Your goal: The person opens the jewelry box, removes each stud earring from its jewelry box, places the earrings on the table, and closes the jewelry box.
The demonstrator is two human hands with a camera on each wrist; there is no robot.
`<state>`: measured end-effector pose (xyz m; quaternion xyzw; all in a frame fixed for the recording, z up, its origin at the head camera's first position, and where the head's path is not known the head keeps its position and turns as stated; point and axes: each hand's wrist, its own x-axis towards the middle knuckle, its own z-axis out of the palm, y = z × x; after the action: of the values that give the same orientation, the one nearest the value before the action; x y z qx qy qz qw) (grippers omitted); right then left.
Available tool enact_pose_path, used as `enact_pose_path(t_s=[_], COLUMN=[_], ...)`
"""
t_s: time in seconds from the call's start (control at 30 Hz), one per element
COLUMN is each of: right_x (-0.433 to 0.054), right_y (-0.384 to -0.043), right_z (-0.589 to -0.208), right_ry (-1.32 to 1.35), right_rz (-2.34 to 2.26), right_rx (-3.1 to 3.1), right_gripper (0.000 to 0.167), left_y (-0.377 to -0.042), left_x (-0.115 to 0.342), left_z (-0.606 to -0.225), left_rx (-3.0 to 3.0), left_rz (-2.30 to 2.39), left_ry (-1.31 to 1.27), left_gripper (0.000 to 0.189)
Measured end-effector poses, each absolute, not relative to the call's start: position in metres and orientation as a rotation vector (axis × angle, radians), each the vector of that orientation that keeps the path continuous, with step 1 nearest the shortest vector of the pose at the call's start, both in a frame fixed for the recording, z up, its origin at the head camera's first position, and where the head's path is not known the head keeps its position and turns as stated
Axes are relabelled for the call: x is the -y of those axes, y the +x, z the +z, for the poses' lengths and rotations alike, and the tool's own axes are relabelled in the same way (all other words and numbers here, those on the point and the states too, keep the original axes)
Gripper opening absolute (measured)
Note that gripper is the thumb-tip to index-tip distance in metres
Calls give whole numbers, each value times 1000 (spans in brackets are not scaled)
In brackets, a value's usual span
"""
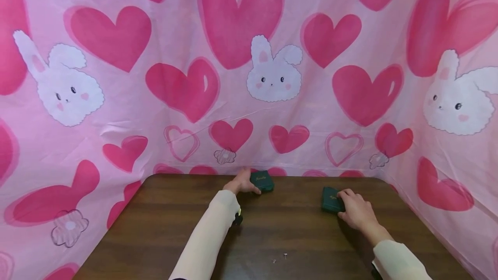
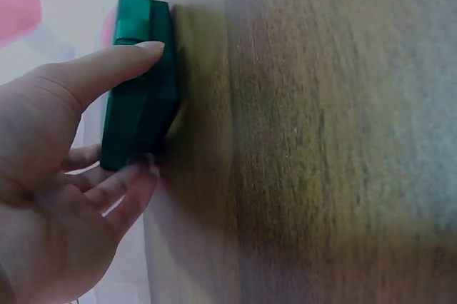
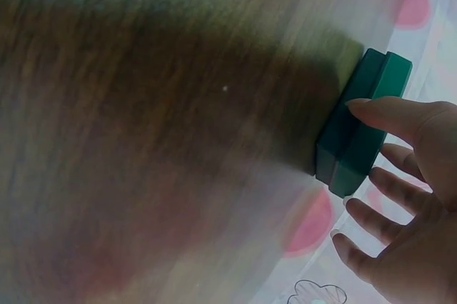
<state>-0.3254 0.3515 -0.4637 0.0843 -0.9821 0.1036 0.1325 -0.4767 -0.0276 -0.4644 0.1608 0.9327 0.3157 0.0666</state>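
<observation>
At the table's far edge in the head view, my left hand (image 1: 243, 181) holds a small dark green box (image 1: 262, 180) with gold lettering on its lid. The left wrist view shows that thumb on the box's front side (image 2: 143, 104) and the other fingers at its end and behind. Farther right, my right hand (image 1: 355, 211) grips a second green box (image 1: 331, 200) by its right side. In the right wrist view the thumb lies on that box's front (image 3: 364, 122), the other fingers spread behind it. Both boxes look closed and sit on the table.
Two tiny shiny pieces, one a small stud (image 1: 285, 256) and one a bit (image 1: 274, 261), lie near the front of the brown wooden table (image 1: 295, 228). A pink cloth (image 1: 241, 98) with hearts and rabbits hangs behind and beside the table.
</observation>
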Motion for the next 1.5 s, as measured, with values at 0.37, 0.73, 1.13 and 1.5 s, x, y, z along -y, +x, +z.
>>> enact_pose_path(t_s=[0.37,0.73,1.13,1.5], right_x=[-355,-352,-347,-315], right_y=[-328,-331,-332,-333], right_z=[-462,-456,-443,-437], right_ry=[260,270,238,286], right_rz=[291,298,285,303], right_rx=[2871,2917,2994,2999], right_gripper=[48,49,43,29], left_y=[-458,-446,-434,-420], left_x=[33,47,53,49], left_z=[-453,-450,-443,-435], left_rx=[-2777,-2767,-2752,-2746], left_rz=[957,994,971,934], left_ry=[543,671,709,811], left_gripper=[86,75,75,76])
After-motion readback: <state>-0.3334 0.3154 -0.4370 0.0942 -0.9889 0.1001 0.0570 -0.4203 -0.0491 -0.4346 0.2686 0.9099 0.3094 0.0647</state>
